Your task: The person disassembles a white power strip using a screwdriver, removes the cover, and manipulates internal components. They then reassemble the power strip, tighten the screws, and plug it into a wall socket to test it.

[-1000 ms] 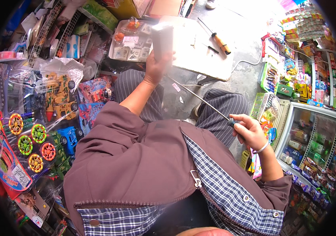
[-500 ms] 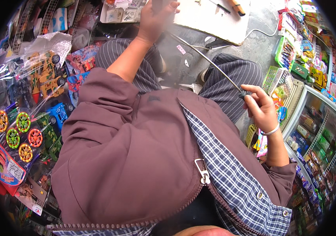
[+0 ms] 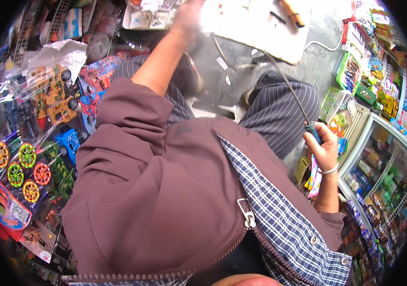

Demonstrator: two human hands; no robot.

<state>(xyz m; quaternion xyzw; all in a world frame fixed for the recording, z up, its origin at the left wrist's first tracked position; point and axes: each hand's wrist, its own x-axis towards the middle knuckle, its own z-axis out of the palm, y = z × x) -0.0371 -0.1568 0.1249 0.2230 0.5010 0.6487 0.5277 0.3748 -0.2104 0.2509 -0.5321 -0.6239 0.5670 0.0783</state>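
Here, the right hand point(image 3: 325, 148) has its fingers curled tight around the dark handle of a long thin rod point(image 3: 286, 83). The rod runs up and away from the fist, slanting toward the white board point(image 3: 260, 33) on the grey floor, and its far tip reaches the board's near edge. The wrist wears a pale bangle point(image 3: 329, 169). The right forearm is bare and comes up from a checked cuff at the lower right, elbow bent, hand held out beside the right knee of the striped trousers point(image 3: 284, 105).

The left hand point(image 3: 189, 16) is stretched far forward, arm nearly straight, sleeve of the brown jacket point(image 3: 155, 190) pushed back to the elbow. The hand is motion-blurred at the top edge, so whether its fingers grip anything cannot be told. It lies over the join between the white board and a clear plastic tray point(image 3: 141, 19) of small parts.

A tool with an orange handle point(image 3: 291, 12) rests on the board, well apart from both hands. A white cord point(image 3: 320, 44) trails off the board's right side.

Packaged toys fill the left: toy trucks point(image 3: 58, 102) and a card of bright wheels point(image 3: 20, 167). A glass display case point(image 3: 379, 171) stands at the right, its contents too small to make out.
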